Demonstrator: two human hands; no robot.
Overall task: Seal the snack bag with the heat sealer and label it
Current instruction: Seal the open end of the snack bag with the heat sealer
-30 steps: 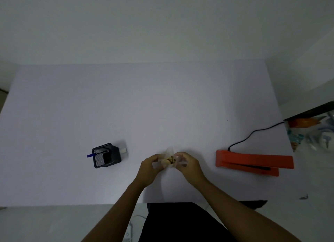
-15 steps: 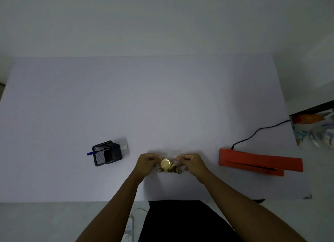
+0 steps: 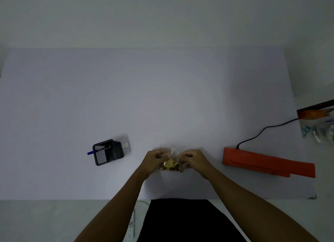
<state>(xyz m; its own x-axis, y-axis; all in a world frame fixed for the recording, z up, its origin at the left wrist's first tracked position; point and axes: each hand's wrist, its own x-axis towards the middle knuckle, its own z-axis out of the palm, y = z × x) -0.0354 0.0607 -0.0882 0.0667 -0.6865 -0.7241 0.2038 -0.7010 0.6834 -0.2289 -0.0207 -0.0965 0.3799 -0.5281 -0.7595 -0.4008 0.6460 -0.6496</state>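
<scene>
**A:** Where is the snack bag (image 3: 170, 165) sitting?

**B:** On the white table (image 3: 162, 97), well to the left of the orange heat sealer (image 3: 267, 162), near the table's front edge. It is a clear bag with golden-brown round snacks showing through in its lower part.

**A:** And the hands?

**B:** Both are on it. The left hand (image 3: 153, 160) pinches the bag's upper left edge, fingers curled and pressed together on the plastic. The right hand (image 3: 193, 159) does the same on the upper right edge, on the side nearer the heat sealer. Each grip is closed tight on the film, no gap between thumb and fingers that I can make out.

**A:** Is the bag's mouth closed?

**B:** I cannot tell. The clear top is blurred between the two fists; a thin bright line stands upright there.

**A:** What about the heat sealer itself?

**B:** It lies flat, long side running left to right, with a black cord (image 3: 262, 133) leaving its far left end toward the table's right edge. Neither hand touches it.

**A:** Anything else?

**B:** A black mesh pen holder (image 3: 106, 152) stands far left of the heat sealer, beyond the bag, with a blue pen (image 3: 91, 152) poking out of its left side.
</scene>
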